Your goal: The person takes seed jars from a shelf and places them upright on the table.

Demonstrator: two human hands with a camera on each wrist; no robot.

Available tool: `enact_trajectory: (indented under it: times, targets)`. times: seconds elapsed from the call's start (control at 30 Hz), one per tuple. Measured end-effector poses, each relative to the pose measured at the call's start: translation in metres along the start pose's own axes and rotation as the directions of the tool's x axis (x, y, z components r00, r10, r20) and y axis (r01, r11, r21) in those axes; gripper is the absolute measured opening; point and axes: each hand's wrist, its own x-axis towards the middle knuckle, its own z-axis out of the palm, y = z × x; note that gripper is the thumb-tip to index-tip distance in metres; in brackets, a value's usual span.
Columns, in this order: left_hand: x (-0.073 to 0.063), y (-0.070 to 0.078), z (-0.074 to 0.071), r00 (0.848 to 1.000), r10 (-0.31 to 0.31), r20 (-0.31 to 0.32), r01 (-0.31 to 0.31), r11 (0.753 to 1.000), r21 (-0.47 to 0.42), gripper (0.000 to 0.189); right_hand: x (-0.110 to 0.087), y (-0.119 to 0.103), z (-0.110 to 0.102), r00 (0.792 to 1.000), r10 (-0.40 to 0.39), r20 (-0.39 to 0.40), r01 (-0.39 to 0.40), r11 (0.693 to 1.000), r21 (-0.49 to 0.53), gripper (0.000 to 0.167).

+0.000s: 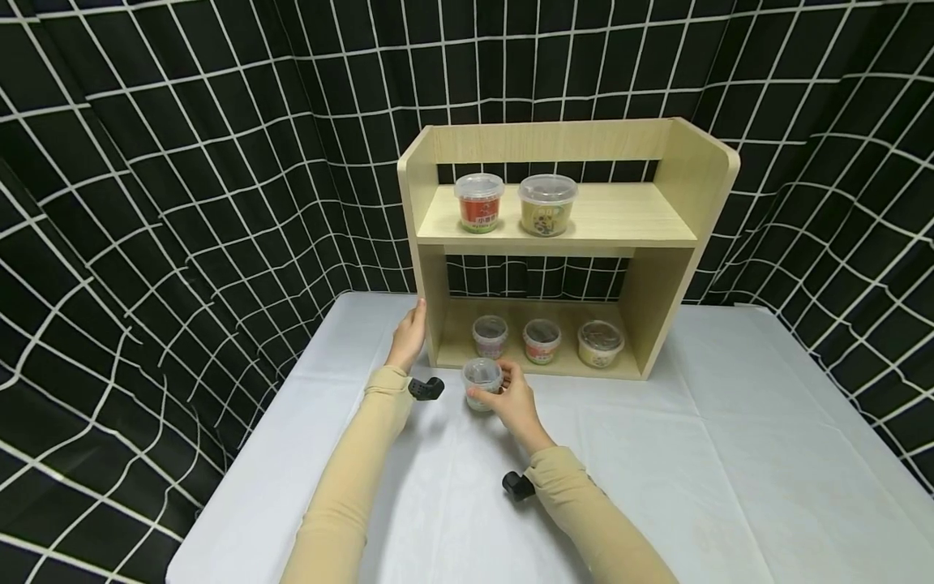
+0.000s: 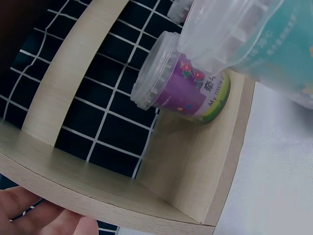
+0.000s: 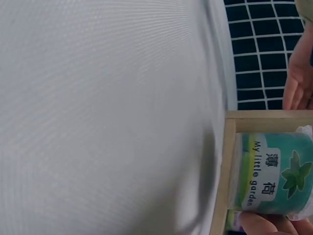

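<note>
My right hand grips a small plastic tub with a clear lid, just in front of the lower shelf's left part. In the right wrist view this tub has a teal label with a green leaf and "My little garden" on it. Against the outer left side of the wooden shelf unit rests my left hand, fingers extended along the panel. Behind the held tub, a purple-labelled tub stands on the lower shelf; the left wrist view shows its label closely.
To the purple tub's right on the lower shelf stand a red-labelled tub and a yellowish tub. The upper shelf bears a red tub and a wider yellow tub. White cloth covers the table; a black gridded curtain surrounds it.
</note>
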Motion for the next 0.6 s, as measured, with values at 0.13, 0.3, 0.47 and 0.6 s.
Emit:
enact_trajectory:
  times: [0.13,0.3,0.47,0.6]
  targets:
    - [-0.0004,-0.0003,0.0009,1.000,0.004,0.003,-0.004,1.000,-0.003,0.076,0.0011,0.0039,0.0003,1.000,0.002,0.001,-0.002,1.000,-0.013,0.072]
    - [-0.0003,-0.0004,0.0002,1.000,0.008,0.006,-0.008,1.000,-0.007,0.076,-0.0001,0.0064,0.0013,1.000,0.003,0.008,-0.003,0.999,-0.032,0.074]
    - [0.0017,-0.0028,0.0010,1.000,0.008,0.010,-0.008,1.000,-0.020,0.076,0.0002,0.0093,0.0008,1.000,0.013,0.011,-0.012,1.000,-0.023,0.075]
    - [0.0025,-0.0038,0.0009,1.000,0.010,0.009,-0.009,0.999,-0.032,0.075,0.0011,0.0110,0.0004,1.000,0.020,0.018,-0.020,0.999,-0.027,0.076]
